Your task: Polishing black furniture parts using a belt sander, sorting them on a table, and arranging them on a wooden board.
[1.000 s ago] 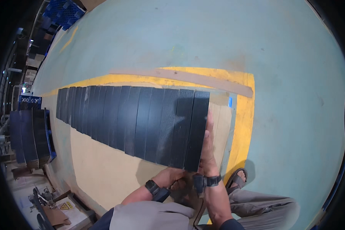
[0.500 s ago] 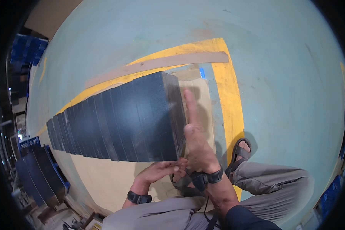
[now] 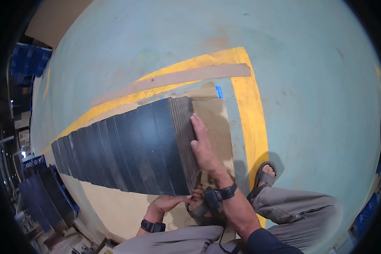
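Observation:
A long row of dark blue-black flat panels [image 3: 135, 148], overlapping like fanned sheets, stretches from the far left toward me. Its right end shows many thin brownish layered edges [image 3: 182, 137]. My right hand [image 3: 205, 148] lies flat along that layered end, fingers stretched out and pointing away from me. At the near right corner, my left hand [image 3: 167, 203] rests against the panels' near side with its fingers extended. Its fingertips are partly hidden by the corner. Neither hand is closed around a panel.
Tan cardboard sheets [image 3: 218, 122] lie beneath the panels. Yellow floor tape [image 3: 254, 114] and a brown strip [image 3: 173, 80] run around them. My sandalled foot [image 3: 264, 175] stands beside the tape. More dark panels [image 3: 44, 197] and a blue crate [image 3: 29, 61] are at the left.
My right hand has moved from above the cardboard onto the layered end. The right end of the panels sits lower and further left in view, and its edges look more even.

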### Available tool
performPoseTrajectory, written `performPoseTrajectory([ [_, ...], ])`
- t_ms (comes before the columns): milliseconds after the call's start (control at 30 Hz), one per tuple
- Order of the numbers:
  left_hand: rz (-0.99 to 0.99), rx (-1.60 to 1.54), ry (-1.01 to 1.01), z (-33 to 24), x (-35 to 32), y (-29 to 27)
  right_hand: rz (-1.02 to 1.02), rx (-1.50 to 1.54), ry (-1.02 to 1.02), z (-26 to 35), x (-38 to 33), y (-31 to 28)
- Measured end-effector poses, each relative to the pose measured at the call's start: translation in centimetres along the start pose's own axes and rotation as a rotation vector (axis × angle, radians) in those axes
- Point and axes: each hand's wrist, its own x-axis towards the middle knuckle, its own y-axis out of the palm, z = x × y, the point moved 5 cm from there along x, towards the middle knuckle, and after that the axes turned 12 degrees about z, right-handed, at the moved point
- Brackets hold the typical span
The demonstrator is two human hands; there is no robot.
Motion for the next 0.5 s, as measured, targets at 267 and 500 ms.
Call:
performPoseTrajectory([
  [267, -0.673, -0.274, 0.063, 4.6, -13.2, 5.0, -0.695, 0.234, 0.086, 14.1, -2.2, -16.4],
  [500, -0.987, -0.743, -0.076, 18.1, -24.5, 30.7, -0.709, 0.805, 0.261, 40.9, -0.5, -22.0],
])
